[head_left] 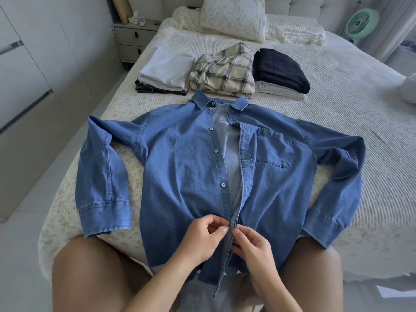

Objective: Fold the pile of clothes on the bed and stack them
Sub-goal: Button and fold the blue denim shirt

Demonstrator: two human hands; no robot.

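Left hand: my left hand [206, 235] is curled, thumb and fingertips pinching the button-side edge of the denim shirt [186, 167] low on its front.
Right hand: my right hand [252, 245] is just beside the left, nearly touching it, its fingers curled and pinching the buttonhole-side edge of the same shirt.
Shirt front: the two edges meet between my hands; beyond them the front lies open, with the lighter inside showing up to the collar.
Shirt position: it lies face up on the bed [360, 113], collar away from me, hem hanging over the near edge of the bed toward my legs.
Sleeves: one spreads out to each side of my hands, bent at the elbow, cuffs pointing back toward me.
Pocket: a chest pocket sits beyond my right hand.
Stacks: past the collar, three folded piles stand in a row: a white-topped stack [165, 72] beyond my left, a plaid-topped stack [222, 72] in the middle, a dark navy-topped stack [280, 70] beyond my right.
Farther off: pillows [234, 16] at the head of the bed, a nightstand [132, 39] far left, a green fan [361, 23] far right.
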